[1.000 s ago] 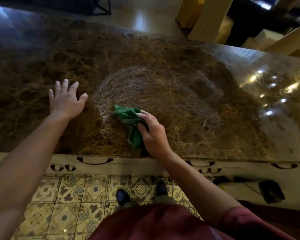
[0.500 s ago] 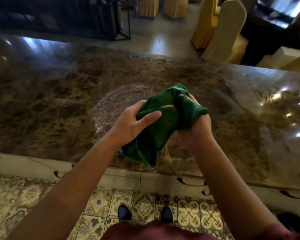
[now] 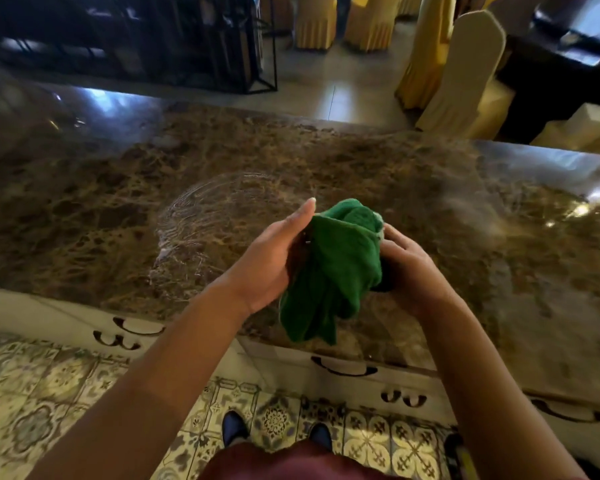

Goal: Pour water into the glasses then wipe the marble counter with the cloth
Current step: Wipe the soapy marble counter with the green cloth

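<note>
A bunched green cloth (image 3: 333, 268) hangs in the air above the near edge of the brown marble counter (image 3: 84, 209). My left hand (image 3: 274, 261) cups its left side with the fingers stretched upward. My right hand (image 3: 409, 261) grips its right side from behind. The cloth's lower end dangles free below both hands. A round patch of wet swirl marks (image 3: 215, 223) shines on the marble just left of my hands. No glasses or water container are in view.
Beyond the counter's far edge stand chairs in yellow and cream covers (image 3: 465, 71) and a dark metal rack (image 3: 153, 39). The counter's pale carved front (image 3: 343, 368) and patterned floor tiles (image 3: 49, 403) lie below, with my shoes (image 3: 234, 427) on them.
My right hand lifted the cloth off the marble, and my left hand left the counter to join it. Both hands have since shifted the cloth between them; the view tilted upward.
</note>
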Available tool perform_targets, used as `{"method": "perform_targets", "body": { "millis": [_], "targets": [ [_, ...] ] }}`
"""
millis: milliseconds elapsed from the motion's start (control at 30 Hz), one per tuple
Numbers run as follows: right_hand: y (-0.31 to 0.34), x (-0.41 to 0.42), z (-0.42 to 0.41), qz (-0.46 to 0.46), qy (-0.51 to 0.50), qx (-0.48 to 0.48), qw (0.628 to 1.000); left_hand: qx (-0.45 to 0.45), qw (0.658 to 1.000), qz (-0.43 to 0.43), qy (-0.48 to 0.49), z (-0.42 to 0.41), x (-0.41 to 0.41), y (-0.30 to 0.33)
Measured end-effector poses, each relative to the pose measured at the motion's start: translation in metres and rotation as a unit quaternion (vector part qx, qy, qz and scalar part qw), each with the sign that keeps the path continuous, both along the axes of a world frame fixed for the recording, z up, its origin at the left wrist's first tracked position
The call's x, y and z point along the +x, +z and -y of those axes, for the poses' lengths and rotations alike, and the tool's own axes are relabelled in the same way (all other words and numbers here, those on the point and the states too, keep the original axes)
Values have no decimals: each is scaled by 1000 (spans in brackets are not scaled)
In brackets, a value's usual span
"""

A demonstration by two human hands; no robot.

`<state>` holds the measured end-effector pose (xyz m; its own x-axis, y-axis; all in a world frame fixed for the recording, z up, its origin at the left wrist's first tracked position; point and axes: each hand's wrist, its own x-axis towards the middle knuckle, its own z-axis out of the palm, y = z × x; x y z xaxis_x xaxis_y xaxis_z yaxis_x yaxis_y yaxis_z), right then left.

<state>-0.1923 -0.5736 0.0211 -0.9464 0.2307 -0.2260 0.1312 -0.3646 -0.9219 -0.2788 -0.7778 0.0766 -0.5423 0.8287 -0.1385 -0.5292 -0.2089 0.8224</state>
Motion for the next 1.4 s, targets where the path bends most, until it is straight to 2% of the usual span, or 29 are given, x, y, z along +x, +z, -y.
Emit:
{"method": "perform_targets", "body": {
  "millis": [100, 267, 367, 500, 600, 734, 834, 934, 1000, 1134, 1267, 1401],
  "targets": [
    [10, 9, -21, -54, -52, 26, 997, 3, 1000, -25, -11, -11, 6, -2],
    [25, 22, -58, -149, -112, -49, 981, -60, 983, -170, 14, -21, 2, 11],
    [20, 27, -71, -118, -139, -94, 979, -110, 966, -232, 43, -25, 0, 16],
    [15, 30, -80, -136, -190, -84, 969, -148, 941, -295, 79, -34, 0, 18],
    [14, 38, -92, -175, -125, -70, 974, -152, 919, -338, 138, -39, -4, 25],
    [10, 49, -114, -153, -14, -79, 985, -110, 920, -350, 137, -43, -6, 46],
    [21, 41, -99, -133, 35, 35, 990, -93, 913, -385, 94, -55, -1, 59],
    [38, 33, -62, -154, 124, 155, 968, -112, 887, -444, 53, -72, 3, 61],
    [43, 29, -44, -152, 156, 178, 960, -131, 871, -471, 45, -78, 3, 61],
    [51, 31, -38, -141, 102, 180, 968, -163, 850, -501, 16, -72, -3, 64],
    [69, 40, -51, -163, 86, 146, 972, -203, 802, -561, -34, -66, -7, 70],
    [76, 41, -58, -181, 41, 148, 971, -266, 775, -566, -91, -63, -33, 65]
  ]
}}
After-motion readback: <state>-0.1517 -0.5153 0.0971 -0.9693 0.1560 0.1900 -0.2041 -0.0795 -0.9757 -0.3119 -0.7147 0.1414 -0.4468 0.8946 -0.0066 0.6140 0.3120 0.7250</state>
